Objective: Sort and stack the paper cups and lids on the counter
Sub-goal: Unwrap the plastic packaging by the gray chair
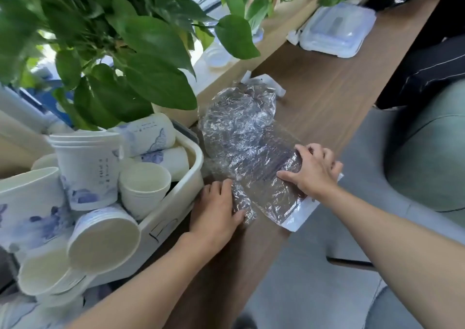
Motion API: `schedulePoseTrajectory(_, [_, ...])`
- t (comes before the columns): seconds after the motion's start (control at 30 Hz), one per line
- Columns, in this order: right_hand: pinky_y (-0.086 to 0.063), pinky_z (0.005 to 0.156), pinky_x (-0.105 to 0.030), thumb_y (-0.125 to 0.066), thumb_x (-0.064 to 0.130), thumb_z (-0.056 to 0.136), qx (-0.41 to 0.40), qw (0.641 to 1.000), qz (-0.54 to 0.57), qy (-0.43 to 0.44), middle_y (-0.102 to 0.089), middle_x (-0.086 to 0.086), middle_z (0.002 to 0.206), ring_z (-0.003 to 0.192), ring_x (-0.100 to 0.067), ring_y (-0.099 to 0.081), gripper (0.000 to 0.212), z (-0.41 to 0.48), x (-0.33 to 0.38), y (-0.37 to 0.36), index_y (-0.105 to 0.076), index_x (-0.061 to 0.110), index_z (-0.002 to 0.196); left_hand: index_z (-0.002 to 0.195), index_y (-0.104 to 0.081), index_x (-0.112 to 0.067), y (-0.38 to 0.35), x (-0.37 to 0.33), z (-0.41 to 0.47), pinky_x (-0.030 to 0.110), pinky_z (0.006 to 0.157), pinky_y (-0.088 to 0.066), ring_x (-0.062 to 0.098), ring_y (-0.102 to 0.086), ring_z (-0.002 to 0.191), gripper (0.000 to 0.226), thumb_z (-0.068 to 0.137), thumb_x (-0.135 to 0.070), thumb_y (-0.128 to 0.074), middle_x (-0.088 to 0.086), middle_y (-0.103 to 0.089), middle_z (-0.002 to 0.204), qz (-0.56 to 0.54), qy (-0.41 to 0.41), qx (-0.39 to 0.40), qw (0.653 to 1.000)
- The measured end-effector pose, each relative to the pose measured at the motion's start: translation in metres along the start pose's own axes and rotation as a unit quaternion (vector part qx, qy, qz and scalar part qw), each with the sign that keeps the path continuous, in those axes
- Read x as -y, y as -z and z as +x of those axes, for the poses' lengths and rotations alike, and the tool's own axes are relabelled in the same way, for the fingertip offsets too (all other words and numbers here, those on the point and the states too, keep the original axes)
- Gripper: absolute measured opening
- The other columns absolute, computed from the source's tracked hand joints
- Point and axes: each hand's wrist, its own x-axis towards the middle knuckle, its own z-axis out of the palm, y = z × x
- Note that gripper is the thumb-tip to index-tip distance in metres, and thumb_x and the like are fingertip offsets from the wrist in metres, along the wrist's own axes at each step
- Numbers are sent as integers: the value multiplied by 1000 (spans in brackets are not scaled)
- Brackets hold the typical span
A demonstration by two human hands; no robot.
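A clear crinkled plastic bag [239, 137] with a white strip at its near end lies flat on the wooden counter [327, 89]. My left hand [216, 210] rests on the bag's near left corner, fingers curled over a bunched fold. My right hand [312, 170] presses down on the bag's near right part, fingers spread. To the left, a white bin [176, 218] holds several white paper cups with blue prints [88, 167], some upright and nested, some lying on their sides. What the bag holds is not discernible.
A large leafy green plant [120, 52] overhangs the bin and the counter's back edge. A clear plastic lidded container [337, 31] sits farther along the counter. Clear plastic lids [217, 57] lie on the ledge behind. A grey-green chair [427, 157] stands to the right.
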Motion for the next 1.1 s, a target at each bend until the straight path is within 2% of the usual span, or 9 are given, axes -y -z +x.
schedulePoseTrajectory(0.13, [-15, 103, -38, -68, 69, 69, 12, 1000, 10, -5, -35, 8, 146, 135, -17, -21, 77, -1, -23, 7, -47, 35, 135, 145, -37, -18, 1, -9, 6, 38, 115, -31, 29, -36, 134, 63, 95, -44, -63, 9, -35, 144, -5, 0, -30, 1000])
schedulePoseTrajectory(0.23, [-14, 108, -39, -67, 61, 75, -53, 998, -20, -6, -37, 1, 149, 140, -17, -21, 70, 2, -27, 16, -49, 27, 133, 145, -37, -12, 4, -17, 20, 41, 121, -22, 33, -24, 143, 65, 94, -39, -66, 16, -20, 157, -4, 11, -55, 998])
schedulePoseTrajectory(0.37, [-2, 120, -42, -62, 76, 68, 4, 995, 65, 75, -16, 3, 161, 149, -15, -6, 105, -1, -11, 16, -13, 36, 152, 154, -26, -12, 7, -22, 40, 41, 126, -13, 32, -7, 154, 78, 94, -42, -65, 15, -3, 167, -4, 16, -63, 998])
schedulePoseTrajectory(0.47, [-6, 119, -44, -62, 77, 67, 54, 995, 23, 80, -18, 4, 160, 149, -16, -8, 110, -3, -11, 5, -1, 41, 151, 155, -23, -13, 7, -23, 54, 41, 127, -8, 29, -5, 156, 77, 95, -46, -60, 16, -4, 168, 22, 2, -70, 997])
schedulePoseTrajectory(0.6, [-22, 103, -40, -60, 71, 75, -26, 999, -16, 42, -41, 6, 142, 134, -19, -31, 101, 6, -27, 8, -2, 39, 151, 157, -18, -13, 6, -31, 75, 43, 127, -2, 26, -1, 157, 74, 99, -48, -48, 12, -4, 170, 12, 14, -68, 998])
schedulePoseTrajectory(0.73, [-24, 91, -38, -66, 58, 79, -52, 998, -20, 26, -49, 7, 129, 122, -19, -39, 95, 14, -34, 12, -5, 41, 150, 160, -11, -16, 5, -36, 103, 51, 125, 2, 32, -1, 157, 79, 100, -58, -40, 14, -7, 170, 44, 36, -45, 997])
schedulePoseTrajectory(0.93, [-27, 86, -37, -73, 39, 82, -71, 997, 25, 28, -61, 5, 114, 110, -21, -48, 88, 16, -39, 16, -17, 36, 150, 159, 3, -38, 1, -39, 124, 69, 113, -22, 39, -35, 141, 96, 88, -74, -52, 10, -40, 152, 51, 49, -25, 997])
schedulePoseTrajectory(1.0, [-31, 86, -39, -73, 35, 82, -75, 996, 48, 18, -61, 4, 107, 106, -22, -51, 84, 14, -42, 17, -23, 35, 148, 158, -5, -40, -1, -43, 124, 70, 110, -26, 37, -38, 138, 90, 89, -71, -54, 9, -47, 145, 43, 58, -22, 997])
schedulePoseTrajectory(1.1, [-42, 88, -41, -74, 29, 82, -68, 988, 133, 31, -56, 6, 99, 101, -23, -56, 73, 7, -44, 16, -34, 33, 143, 142, -46, -36, -2, -44, 119, 67, 109, -26, 36, -41, 133, 56, 94, -65, -51, 10, -56, 134, 47, 65, -29, 996])
